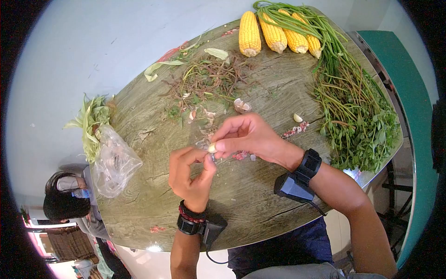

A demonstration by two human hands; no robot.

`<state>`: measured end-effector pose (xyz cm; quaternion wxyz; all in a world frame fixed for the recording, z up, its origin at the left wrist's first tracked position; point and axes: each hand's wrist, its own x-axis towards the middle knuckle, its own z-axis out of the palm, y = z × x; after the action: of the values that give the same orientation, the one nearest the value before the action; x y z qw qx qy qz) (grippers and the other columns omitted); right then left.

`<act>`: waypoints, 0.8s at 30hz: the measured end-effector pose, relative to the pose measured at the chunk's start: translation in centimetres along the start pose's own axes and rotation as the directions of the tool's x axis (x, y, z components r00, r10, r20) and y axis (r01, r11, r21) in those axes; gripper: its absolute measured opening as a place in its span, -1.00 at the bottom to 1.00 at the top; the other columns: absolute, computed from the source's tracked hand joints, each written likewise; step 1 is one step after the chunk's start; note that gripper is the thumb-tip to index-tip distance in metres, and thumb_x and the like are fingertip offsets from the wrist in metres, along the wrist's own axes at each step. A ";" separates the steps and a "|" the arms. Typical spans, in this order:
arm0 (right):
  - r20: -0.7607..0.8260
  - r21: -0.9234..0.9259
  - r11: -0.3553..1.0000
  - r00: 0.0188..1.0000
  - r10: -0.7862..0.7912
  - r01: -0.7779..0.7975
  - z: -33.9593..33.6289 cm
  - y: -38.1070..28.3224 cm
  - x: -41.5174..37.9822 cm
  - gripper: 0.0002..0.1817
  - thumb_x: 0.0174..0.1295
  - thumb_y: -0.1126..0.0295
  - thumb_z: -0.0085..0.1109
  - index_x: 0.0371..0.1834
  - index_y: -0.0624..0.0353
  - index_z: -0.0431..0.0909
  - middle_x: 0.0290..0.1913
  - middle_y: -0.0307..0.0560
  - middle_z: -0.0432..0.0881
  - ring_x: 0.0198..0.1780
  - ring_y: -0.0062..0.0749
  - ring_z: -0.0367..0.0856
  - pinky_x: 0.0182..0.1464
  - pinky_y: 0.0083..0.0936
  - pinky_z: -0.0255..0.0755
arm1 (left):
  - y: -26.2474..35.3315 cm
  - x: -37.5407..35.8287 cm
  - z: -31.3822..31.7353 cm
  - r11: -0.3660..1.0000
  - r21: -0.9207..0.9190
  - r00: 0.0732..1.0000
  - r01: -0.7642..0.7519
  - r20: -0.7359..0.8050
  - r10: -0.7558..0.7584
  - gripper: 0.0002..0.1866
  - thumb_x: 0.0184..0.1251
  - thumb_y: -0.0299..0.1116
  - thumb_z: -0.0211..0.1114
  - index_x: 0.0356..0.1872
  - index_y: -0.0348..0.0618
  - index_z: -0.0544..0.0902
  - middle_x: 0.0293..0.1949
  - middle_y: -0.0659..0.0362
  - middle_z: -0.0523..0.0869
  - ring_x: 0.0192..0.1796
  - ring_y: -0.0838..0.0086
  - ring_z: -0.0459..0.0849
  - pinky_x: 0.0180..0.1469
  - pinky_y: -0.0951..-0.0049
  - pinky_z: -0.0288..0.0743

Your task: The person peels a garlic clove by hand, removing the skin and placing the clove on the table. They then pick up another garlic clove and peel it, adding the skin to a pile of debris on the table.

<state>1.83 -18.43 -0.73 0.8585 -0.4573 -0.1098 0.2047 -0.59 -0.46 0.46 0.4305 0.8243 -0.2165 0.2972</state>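
A pale garlic clove (pixel 212 148) is pinched between the thumb and fingers of my right hand (pixel 253 139). My left hand (pixel 190 176) meets it from the left, its thumb and forefinger closed at the clove's lower side. Whether the left fingertips grip the clove itself or a bit of its skin is hard to make out. Beyond my hands sits part of a garlic bulb (pixel 242 106), with papery garlic skins (pixel 209 115) scattered to its left. One peeled clove (pixel 298 118) rests to the right of my right hand.
Several corn cobs (pixel 250 35) line the far edge. Long green beans (pixel 325 35) and leafy greens (pixel 367 121) cover the right side. Plant trimmings (pixel 213 76) lie at the back. A clear plastic bag (pixel 115 160) and corn husks (pixel 93 121) are left; a person (pixel 67 197) is beyond.
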 end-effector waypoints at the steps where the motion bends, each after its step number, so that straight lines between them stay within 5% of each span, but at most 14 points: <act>1: 0.006 0.000 1.000 1.000 -0.014 0.014 -0.1 0.4 0.1 -0.81 0.21 0.46 0.33 -0.14 0.26 0.63 -0.25 -0.14 0.74 -0.26 -0.61 0.70 -0.31 -0.74 0.52 | 0.0 0.0 0.0 1.000 0.004 1.000 0.001 0.003 -0.001 -0.80 -0.01 -0.66 0.40 -0.34 -0.22 0.62 -0.33 0.11 0.62 -0.40 0.45 0.58 -0.32 0.50 0.48; 11: 0.012 -0.044 0.998 0.999 0.045 -0.045 -0.1 0.0 0.0 -0.84 0.22 0.46 0.31 -0.16 0.23 0.62 -0.28 -0.16 0.73 -0.28 -0.64 0.70 -0.44 -0.80 0.40 | 0.2 -0.2 0.1 0.991 -0.059 0.993 0.117 0.007 -0.116 -0.85 0.07 -0.63 0.36 -0.34 -0.25 0.59 -0.25 0.09 0.60 -0.33 0.45 0.59 -0.32 0.54 0.52; 14: 0.002 0.029 0.999 1.000 0.023 -0.023 -0.1 -0.2 0.0 -0.83 0.23 0.49 0.29 -0.14 0.26 0.61 -0.27 -0.12 0.73 -0.26 -0.60 0.71 -0.36 -0.75 0.50 | -0.3 -0.4 0.1 0.968 -0.133 0.976 0.211 -0.033 -0.217 -0.88 0.11 -0.64 0.32 -0.32 -0.26 0.60 -0.22 0.08 0.59 -0.26 0.44 0.59 -0.30 0.53 0.55; 20: 0.019 0.053 0.999 1.000 -0.003 0.002 -0.3 0.4 0.3 -0.81 0.23 0.52 0.27 -0.10 0.32 0.59 -0.19 -0.05 0.71 -0.18 -0.50 0.71 -0.09 -0.60 0.62 | -0.1 0.1 0.3 0.994 -0.024 0.994 0.106 -0.005 -0.106 -0.82 0.12 -0.68 0.26 -0.25 -0.25 0.66 -0.23 0.09 0.61 -0.25 0.41 0.60 -0.29 0.52 0.56; 24: 0.013 0.054 0.998 1.000 -0.020 0.019 -0.2 0.4 0.2 -0.79 0.23 0.51 0.28 -0.09 0.30 0.59 -0.16 -0.07 0.70 -0.16 -0.51 0.70 -0.11 -0.62 0.61 | -0.4 0.0 0.0 0.996 -0.034 0.994 0.088 0.066 -0.085 -0.84 0.25 -0.68 0.18 -0.20 -0.27 0.63 -0.19 0.13 0.57 -0.20 0.49 0.58 -0.24 0.60 0.49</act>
<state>2.05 -18.30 -1.18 0.8716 -0.4317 -0.1145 0.2024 -0.37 -0.27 0.25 0.4510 0.8339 -0.1998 0.2475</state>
